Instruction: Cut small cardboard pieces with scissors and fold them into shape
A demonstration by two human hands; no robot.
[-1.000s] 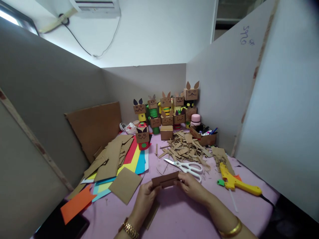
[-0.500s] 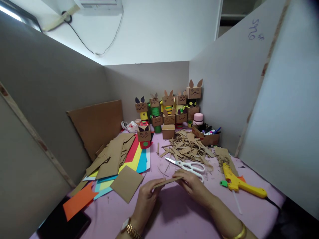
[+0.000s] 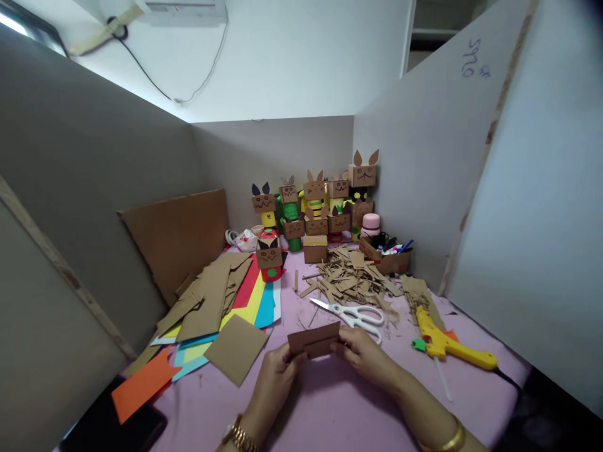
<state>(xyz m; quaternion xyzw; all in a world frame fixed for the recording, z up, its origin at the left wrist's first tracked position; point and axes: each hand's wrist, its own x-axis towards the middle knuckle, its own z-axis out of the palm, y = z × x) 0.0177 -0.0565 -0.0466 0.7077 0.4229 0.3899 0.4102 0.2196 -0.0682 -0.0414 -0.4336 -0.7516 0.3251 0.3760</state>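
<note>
A small rectangular piece of cardboard (image 3: 315, 339) is held up between both hands above the table, its broad face tilted toward me, with a line running across it. My left hand (image 3: 279, 376) pinches its left end, thumb on the near face. At the other end, my right hand (image 3: 365, 353) grips it between thumb and fingers. Just beyond my right hand lie white-handled scissors (image 3: 358, 314), blades pointing left. To the left of my left hand, a square cardboard piece (image 3: 237, 348) lies flat on the table.
Cardboard scraps (image 3: 353, 275) are heaped behind the scissors. A yellow glue gun (image 3: 452, 348) lies at right, its cord over the edge. Cardboard sheets (image 3: 207, 301) and coloured paper (image 3: 257, 292) cover the left. Several cardboard animal figures (image 3: 315, 191) stand at the back, near a box of pens (image 3: 389, 257).
The cardboard piece was nearly edge-on and has been tipped so its broad face shows. Both hands keep hold of it. The whole view has shifted slightly.
</note>
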